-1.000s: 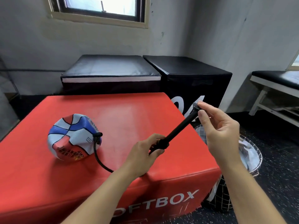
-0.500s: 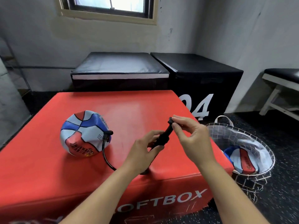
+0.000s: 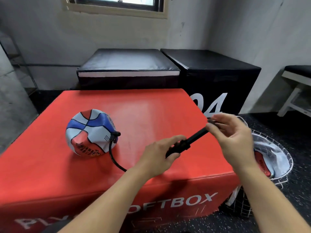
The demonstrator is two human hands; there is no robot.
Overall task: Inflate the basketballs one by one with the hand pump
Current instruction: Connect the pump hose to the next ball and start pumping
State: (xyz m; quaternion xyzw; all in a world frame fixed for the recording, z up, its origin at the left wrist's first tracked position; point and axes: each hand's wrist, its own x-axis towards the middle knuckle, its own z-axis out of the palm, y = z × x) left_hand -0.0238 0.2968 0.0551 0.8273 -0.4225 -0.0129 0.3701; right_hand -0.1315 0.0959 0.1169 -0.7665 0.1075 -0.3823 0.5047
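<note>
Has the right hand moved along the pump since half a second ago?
Yes. The right hand has pulled the handle away from the left hand, lengthening the pump.

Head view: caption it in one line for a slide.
Left hand grips pump, right hand pinches its handle; hose runs to dented ball.

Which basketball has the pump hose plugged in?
The crumpled red, white and blue basketball on the red soft box; the other lies unconnected in the wire basket.
</note>
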